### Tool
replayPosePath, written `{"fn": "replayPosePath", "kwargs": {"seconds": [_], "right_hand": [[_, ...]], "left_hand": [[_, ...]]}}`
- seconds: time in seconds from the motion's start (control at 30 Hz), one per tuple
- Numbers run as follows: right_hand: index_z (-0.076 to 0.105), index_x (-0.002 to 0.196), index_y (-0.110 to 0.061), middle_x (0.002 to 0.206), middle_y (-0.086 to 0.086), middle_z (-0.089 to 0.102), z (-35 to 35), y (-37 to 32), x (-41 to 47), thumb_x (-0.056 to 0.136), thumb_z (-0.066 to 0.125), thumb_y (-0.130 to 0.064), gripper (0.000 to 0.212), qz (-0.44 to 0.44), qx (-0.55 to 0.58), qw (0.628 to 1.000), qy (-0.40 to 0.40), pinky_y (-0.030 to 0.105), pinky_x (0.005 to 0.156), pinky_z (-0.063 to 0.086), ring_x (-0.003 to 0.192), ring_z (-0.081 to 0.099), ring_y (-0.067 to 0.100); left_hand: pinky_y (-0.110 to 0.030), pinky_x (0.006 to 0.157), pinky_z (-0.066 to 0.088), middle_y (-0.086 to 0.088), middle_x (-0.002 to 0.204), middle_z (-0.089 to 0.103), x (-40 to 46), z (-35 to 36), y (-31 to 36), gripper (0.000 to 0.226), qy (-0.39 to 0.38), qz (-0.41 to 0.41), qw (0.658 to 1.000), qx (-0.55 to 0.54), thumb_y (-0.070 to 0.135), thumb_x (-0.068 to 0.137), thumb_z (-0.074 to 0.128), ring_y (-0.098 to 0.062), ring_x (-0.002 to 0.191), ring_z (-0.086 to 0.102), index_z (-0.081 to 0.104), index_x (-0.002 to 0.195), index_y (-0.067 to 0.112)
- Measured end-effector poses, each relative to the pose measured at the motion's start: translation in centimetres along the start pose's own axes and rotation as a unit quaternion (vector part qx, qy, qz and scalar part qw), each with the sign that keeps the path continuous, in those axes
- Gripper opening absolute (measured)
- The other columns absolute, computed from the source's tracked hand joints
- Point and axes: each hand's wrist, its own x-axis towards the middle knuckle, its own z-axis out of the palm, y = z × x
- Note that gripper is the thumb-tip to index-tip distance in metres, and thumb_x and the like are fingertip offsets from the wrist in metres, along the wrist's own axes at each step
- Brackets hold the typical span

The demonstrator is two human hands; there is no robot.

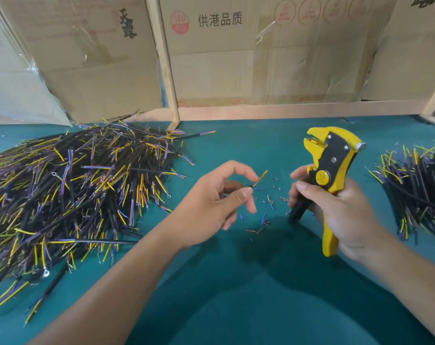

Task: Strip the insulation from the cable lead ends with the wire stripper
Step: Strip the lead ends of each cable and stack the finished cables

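Observation:
My left hand [218, 195] pinches a short black cable between thumb and fingers; its yellow lead [261, 177] sticks out up and to the right. My right hand [335, 212] grips the handles of a yellow and black wire stripper [333, 165], held upright with its jaws at the top, facing left. The stripper's jaws are apart from the lead, some way to its right and above. Small cut bits of insulation [266, 207] lie scattered on the teal mat between my hands.
A large heap of black cables with yellow, blue and purple leads [74, 190] covers the left of the teal table [236, 295]. A smaller heap [417, 190] lies at the right edge. Cardboard boxes [261, 51] and wooden slats [161, 58] stand behind.

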Motion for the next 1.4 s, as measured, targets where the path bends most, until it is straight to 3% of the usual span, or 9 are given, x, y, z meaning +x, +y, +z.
{"fn": "replayPosePath", "kwargs": {"seconds": [0.2, 0.87, 1.07, 1.4], "right_hand": [[0.070, 0.095, -0.014, 0.076, 0.009, 0.067, 0.0, 0.0, -0.1, 0.098, 0.055, 0.001, 0.021, 0.001, 0.002, 1.000, -0.011, 0.037, 0.074, 0.053, 0.072, 0.064, 0.026], [0.069, 0.097, -0.011, 0.076, 0.009, 0.068, -0.1, -0.2, -0.1, 0.098, 0.056, -0.001, 0.016, 0.004, -0.018, 1.000, -0.024, 0.037, 0.075, 0.055, 0.073, 0.065, 0.026], [0.069, 0.097, -0.012, 0.076, 0.008, 0.068, -0.1, -0.4, -0.2, 0.098, 0.057, -0.002, 0.016, 0.009, -0.019, 0.999, -0.028, 0.020, 0.065, 0.052, 0.071, 0.067, 0.023], [0.069, 0.097, -0.012, 0.077, 0.009, 0.068, -0.1, -0.5, -0.2, 0.098, 0.057, -0.004, 0.015, 0.017, -0.022, 0.999, -0.033, 0.026, 0.068, 0.054, 0.073, 0.066, 0.024]], "left_hand": [[-0.018, 0.048, 0.034, -0.001, 0.081, 0.066, -0.1, 0.1, -0.2, 0.013, 0.004, -0.004, 1.000, -0.018, 0.010, 0.105, 0.049, -0.015, 0.047, 0.037, 0.051, 0.116, 0.014], [-0.018, 0.046, 0.029, 0.002, 0.079, 0.059, -0.3, 0.3, 0.0, 0.010, -0.025, -0.013, 0.995, -0.095, 0.013, 0.103, 0.045, -0.013, 0.047, 0.028, 0.045, 0.104, 0.023], [-0.021, 0.046, 0.025, 0.004, 0.070, 0.047, -0.3, 0.8, 0.3, 0.010, -0.018, -0.009, 0.998, -0.068, 0.021, 0.098, 0.053, -0.010, 0.048, 0.028, 0.046, 0.100, 0.027], [-0.018, 0.048, 0.029, 0.006, 0.079, 0.058, -0.4, 1.0, -0.2, 0.008, -0.039, 0.015, 0.999, 0.004, 0.023, 0.102, 0.040, -0.013, 0.048, 0.027, 0.043, 0.105, 0.029]]}}
